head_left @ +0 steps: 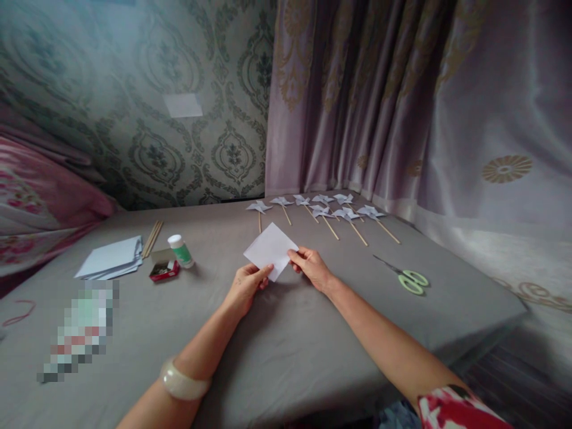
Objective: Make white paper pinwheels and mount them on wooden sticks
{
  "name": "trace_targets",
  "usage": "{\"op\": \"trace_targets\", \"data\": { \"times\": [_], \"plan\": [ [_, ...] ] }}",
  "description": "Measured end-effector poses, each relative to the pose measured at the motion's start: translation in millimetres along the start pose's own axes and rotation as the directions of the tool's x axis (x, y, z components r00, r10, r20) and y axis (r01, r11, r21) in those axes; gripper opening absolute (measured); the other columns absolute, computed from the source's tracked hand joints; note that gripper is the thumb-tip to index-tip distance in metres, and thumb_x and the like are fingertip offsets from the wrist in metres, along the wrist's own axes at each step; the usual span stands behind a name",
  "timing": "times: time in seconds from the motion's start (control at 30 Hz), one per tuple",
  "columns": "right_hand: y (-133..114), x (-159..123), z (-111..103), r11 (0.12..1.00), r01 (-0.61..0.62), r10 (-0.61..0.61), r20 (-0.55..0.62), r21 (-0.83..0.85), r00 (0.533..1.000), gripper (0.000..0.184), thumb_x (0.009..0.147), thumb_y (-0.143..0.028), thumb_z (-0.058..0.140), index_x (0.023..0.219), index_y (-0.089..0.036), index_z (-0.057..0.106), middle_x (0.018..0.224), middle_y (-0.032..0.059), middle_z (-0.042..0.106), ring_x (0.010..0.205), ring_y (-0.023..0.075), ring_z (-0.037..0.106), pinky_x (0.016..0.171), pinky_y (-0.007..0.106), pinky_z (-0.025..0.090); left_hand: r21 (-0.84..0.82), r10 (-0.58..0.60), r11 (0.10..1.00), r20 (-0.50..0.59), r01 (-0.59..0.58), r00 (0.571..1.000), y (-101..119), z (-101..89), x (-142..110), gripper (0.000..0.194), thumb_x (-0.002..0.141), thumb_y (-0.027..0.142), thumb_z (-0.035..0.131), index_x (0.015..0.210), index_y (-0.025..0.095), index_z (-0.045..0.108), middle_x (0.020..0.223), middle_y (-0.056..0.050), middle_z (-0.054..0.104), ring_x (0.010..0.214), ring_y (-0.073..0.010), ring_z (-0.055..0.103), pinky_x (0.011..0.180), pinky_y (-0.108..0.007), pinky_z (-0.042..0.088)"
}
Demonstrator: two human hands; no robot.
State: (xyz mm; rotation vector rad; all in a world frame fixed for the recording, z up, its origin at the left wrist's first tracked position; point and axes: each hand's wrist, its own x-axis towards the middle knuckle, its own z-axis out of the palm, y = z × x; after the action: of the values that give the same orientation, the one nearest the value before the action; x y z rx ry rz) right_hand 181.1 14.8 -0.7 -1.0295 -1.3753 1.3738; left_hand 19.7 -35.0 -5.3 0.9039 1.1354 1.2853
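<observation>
A small white square of paper (270, 249) is held above the grey cloth, turned so that one corner points away from me. My left hand (250, 286) pinches its near left edge, thumb on top. At the right corner, my right hand (310, 267) grips it between thumb and fingers. Beyond the paper lie several white paper pinwheels (320, 211) on thin wooden sticks. Green-handled scissors (412, 281) rest to the right, apart from both hands, with the blades pointing away to the left.
On the left are a stack of white paper (109, 257), several wooden sticks (152, 238), an open red box (164, 270) of small items and a green-and-white bottle (181, 251). A red string (20, 313) and a blurred-out item (84, 328) lie nearer. Curtains (339, 95) hang behind the table (322, 363).
</observation>
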Motion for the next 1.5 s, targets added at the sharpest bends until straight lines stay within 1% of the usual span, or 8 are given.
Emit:
{"op": "trace_targets", "data": {
  "times": [0.2, 0.47, 0.6, 0.67, 0.97, 1.2, 1.4, 1.5],
  "plan": [
    [-6.5, -1.6, -28.5, 0.961, 0.010, -0.028, -0.063, -0.275, 0.998, 0.035, 0.075, -0.050, 0.057, 0.083, -0.017, 0.064, 0.069, 0.0000, 0.064, 0.051, 0.0088, 0.051, 0.050, 0.022, 0.039, -0.018, 0.005, 1.000, -0.068, -0.006, 0.998, -2.1, -2.7, 3.8, 0.039, 0.047, 0.040, 0.085, 0.059, 0.010, 0.062, 0.045, 0.003, 0.051, 0.040, -0.0044, 0.040, 0.040, -0.018, 0.026],
    [-12.6, -68.6, -166.1, 0.660, -0.254, -0.134, -0.443, -0.707, 0.886, 0.014, 0.075, -0.024, 0.054, 0.074, -0.018, 0.067, 0.078, 0.0107, 0.069, 0.084, 0.0249, 0.063, 0.075, 0.034, 0.044, -0.191, -0.077, 0.981, -0.179, 0.042, 0.981, -0.7, -2.4, 6.4, 0.030, 0.048, 0.023, 0.085, 0.062, 0.010, 0.061, 0.053, 0.001, 0.057, 0.042, -0.0046, 0.046, 0.039, -0.016, 0.034],
    [-4.5, -107.0, -226.4, 0.154, -0.396, -0.212, -0.422, -0.905, 0.881, 0.026, 0.079, -0.030, 0.051, 0.088, -0.016, 0.070, 0.092, 0.0160, 0.069, 0.087, 0.0286, 0.064, 0.073, 0.035, 0.044, -0.229, -0.123, 0.971, -0.207, 0.074, 0.971, 4.7, 0.9, 4.6, 0.022, 0.055, 0.013, 0.080, 0.061, 0.010, 0.059, 0.053, 0.000, 0.057, 0.041, -0.0047, 0.047, 0.038, -0.015, 0.036],
    [2.6, -116.2, -243.8, 0.043, -0.382, -0.163, -0.384, -0.923, 0.909, 0.031, 0.082, -0.033, 0.048, 0.095, -0.016, 0.070, 0.094, 0.0157, 0.070, 0.087, 0.0281, 0.065, 0.072, 0.033, 0.045, -0.243, -0.139, 0.966, -0.218, 0.084, 0.966, 7.0, 2.4, 3.7, 0.020, 0.058, 0.010, 0.078, 0.060, 0.010, 0.058, 0.052, 0.001, 0.057, 0.041, -0.0047, 0.047, 0.038, -0.015, 0.037],
    [-4.1, -95.2, -265.1, -0.054, -0.352, -0.059, -0.349, -0.935, 0.935, 0.031, 0.076, -0.040, 0.058, 0.089, -0.016, 0.071, 0.088, 0.0132, 0.070, 0.084, 0.0261, 0.065, 0.065, 0.029, 0.042, -0.292, -0.167, 0.952, -0.245, 0.091, 0.955, 9.9, 2.3, 1.9, 0.016, 0.062, 0.004, 0.075, 0.064, 0.009, 0.060, 0.055, 0.000, 0.058, 0.043, -0.0047, 0.049, 0.041, -0.014, 0.041],
    [-28.8, -77.7, -262.8, 0.013, -0.321, 0.302, -0.302, -0.947, 0.904, 0.027, 0.070, -0.033, 0.062, 0.050, -0.017, 0.055, 0.046, -0.0009, 0.048, 0.048, 0.0133, 0.047, 0.049, 0.026, 0.027, -0.313, -0.163, 0.946, -0.230, 0.086, 0.959, 7.6, 0.1, 2.6, 0.019, 0.061, 0.006, 0.077, 0.065, 0.010, 0.058, 0.055, -0.001, 0.060, 0.042, -0.0053, 0.050, 0.041, -0.015, 0.041],
    [-42.3, -83.5, -245.9, 0.050, -0.336, 0.402, -0.288, -0.941, 0.869, 0.033, 0.068, -0.029, 0.057, 0.038, -0.018, 0.049, 0.040, 0.0030, 0.050, 0.041, 0.0116, 0.042, 0.045, 0.027, 0.025, -0.315, -0.161, 0.945, -0.206, 0.090, 0.965, 6.1, -2.1, 3.6, 0.021, 0.064, 0.007, 0.076, 0.064, 0.012, 0.055, 0.054, -0.001, 0.059, 0.042, -0.0071, 0.053, 0.041, -0.016, 0.042],
    [-43.4, -81.5, -233.0, 0.226, -0.381, 0.333, -0.297, -0.896, 0.895, 0.022, 0.065, -0.032, 0.059, 0.049, -0.016, 0.057, 0.048, 0.0054, 0.058, 0.044, 0.0126, 0.047, 0.043, 0.025, 0.029, -0.318, -0.149, 0.945, -0.209, 0.077, 0.966, 8.6, -0.9, 1.7, 0.020, 0.064, 0.008, 0.076, 0.064, 0.011, 0.056, 0.054, -0.002, 0.059, 0.044, -0.0087, 0.056, 0.042, -0.017, 0.043]
  ]
}}
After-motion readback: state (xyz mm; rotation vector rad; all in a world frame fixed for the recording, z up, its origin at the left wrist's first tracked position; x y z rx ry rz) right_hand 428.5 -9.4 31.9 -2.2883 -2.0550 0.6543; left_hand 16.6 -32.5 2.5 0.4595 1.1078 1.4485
